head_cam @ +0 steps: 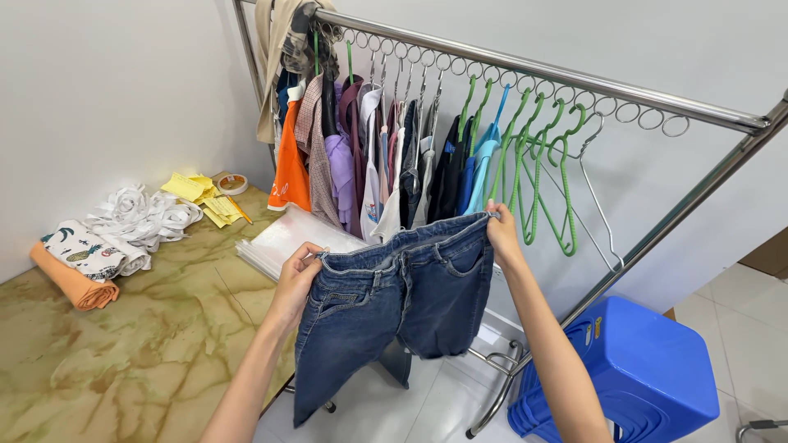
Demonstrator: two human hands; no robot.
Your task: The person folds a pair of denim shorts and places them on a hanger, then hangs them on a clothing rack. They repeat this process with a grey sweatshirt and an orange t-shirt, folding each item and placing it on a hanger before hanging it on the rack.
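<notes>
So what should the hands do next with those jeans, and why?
Probably free the right hand to fetch one of the empty green hangers from the rail. The jeans are held up by the waistband, the left hand at the other corner, one leg dangling longer, and nothing is on them yet, while the other clothes already hang there.

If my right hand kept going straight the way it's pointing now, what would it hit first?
Probably the empty green hangers on the metal rack. The right hand, gripping the jeans at the waistband, points up and forward toward them, though depth is hard to judge.
</notes>
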